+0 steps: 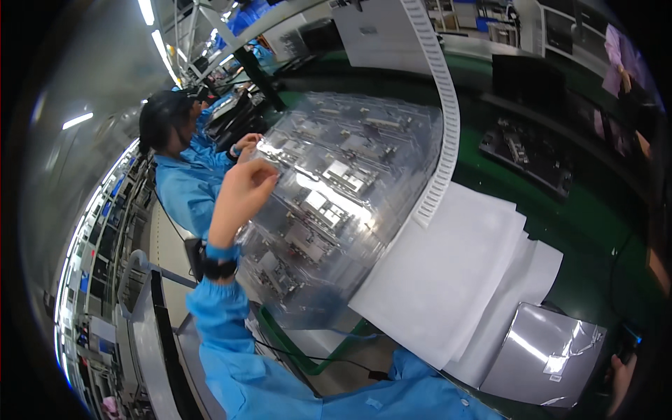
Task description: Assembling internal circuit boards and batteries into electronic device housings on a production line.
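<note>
My left hand point(245, 194) is raised over the left part of a clear plastic tray point(413, 133), thumb and fingers curled together in a pinch. Whatever lies between the fingertips, if anything, is too small to make out. In the tray sit several circuit boards point(343, 176) with silvery metal parts, under glare and some blur. At the lower right rim, part of my right hand point(621, 378) shows beside a grey flat panel point(539, 357) in shiny wrapping. Its fingers are mostly hidden. A small blue light point(638, 340) glows just above that hand.
White sheets point(448, 273) lie stacked right of the tray, beside a white slotted strip point(448, 119). A dark device base point(525, 157) rests on the green bench point(560, 231). A green bin point(308, 364) stands below the tray. At the left, a co-worker in blue point(185, 182) reaches toward the tray's far side.
</note>
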`<act>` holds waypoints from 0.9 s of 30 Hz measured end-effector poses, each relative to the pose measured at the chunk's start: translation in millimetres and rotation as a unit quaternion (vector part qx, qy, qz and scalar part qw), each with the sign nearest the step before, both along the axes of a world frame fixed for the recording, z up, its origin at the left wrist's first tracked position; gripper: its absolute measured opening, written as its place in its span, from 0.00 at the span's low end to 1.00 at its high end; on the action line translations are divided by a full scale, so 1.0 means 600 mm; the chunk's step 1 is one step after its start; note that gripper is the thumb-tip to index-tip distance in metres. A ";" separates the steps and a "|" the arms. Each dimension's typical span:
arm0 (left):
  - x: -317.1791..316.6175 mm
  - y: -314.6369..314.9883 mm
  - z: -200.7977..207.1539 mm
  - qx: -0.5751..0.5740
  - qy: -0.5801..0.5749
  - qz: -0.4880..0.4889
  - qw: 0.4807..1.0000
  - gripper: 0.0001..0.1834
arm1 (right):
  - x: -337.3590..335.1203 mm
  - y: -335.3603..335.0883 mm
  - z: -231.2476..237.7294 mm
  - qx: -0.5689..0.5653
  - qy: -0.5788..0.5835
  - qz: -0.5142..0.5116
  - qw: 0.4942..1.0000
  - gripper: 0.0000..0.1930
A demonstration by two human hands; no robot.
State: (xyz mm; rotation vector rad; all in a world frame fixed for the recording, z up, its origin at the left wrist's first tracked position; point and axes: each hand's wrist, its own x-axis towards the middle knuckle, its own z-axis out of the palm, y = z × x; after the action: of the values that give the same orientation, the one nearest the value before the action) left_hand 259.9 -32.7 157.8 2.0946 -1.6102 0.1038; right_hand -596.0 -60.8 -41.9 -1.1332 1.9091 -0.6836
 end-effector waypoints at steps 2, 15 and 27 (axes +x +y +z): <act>0.070 -0.029 -0.032 -0.010 -0.019 -0.033 0.999 0.12 | -0.039 -0.006 -0.016 -0.046 -0.032 0.012 0.998 0.20; 0.112 -0.061 -0.053 0.169 -0.015 -0.049 0.984 0.09 | 0.332 0.125 0.252 0.152 -0.087 0.188 0.966 0.26; 0.050 -0.018 0.054 -0.068 -0.195 -0.004 0.978 0.11 | 0.298 0.099 0.218 0.141 -0.083 0.231 0.959 0.24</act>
State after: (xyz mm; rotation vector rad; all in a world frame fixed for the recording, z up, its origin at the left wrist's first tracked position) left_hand 289.9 -43.5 190.3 2.0494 -1.7710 0.6396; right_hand -417.3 -1.1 89.2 -1.2314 1.4671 -0.2303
